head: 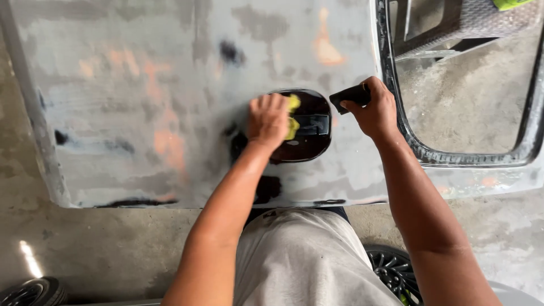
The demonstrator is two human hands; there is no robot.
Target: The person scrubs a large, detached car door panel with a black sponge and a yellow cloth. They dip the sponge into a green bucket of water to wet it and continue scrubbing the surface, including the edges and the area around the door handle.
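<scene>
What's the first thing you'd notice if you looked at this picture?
The big grey car door, patchy with orange and black spots, lying flat across the top. In its middle, the left hand presses a yellow sponge on the shiny black handle recess. Beside it, the right hand grips a black block.

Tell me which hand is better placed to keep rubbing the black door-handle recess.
Left, probably. The left hand presses a yellow-green pad on the black handle recess. The right hand holds a black block beside it, off the recess.
</scene>
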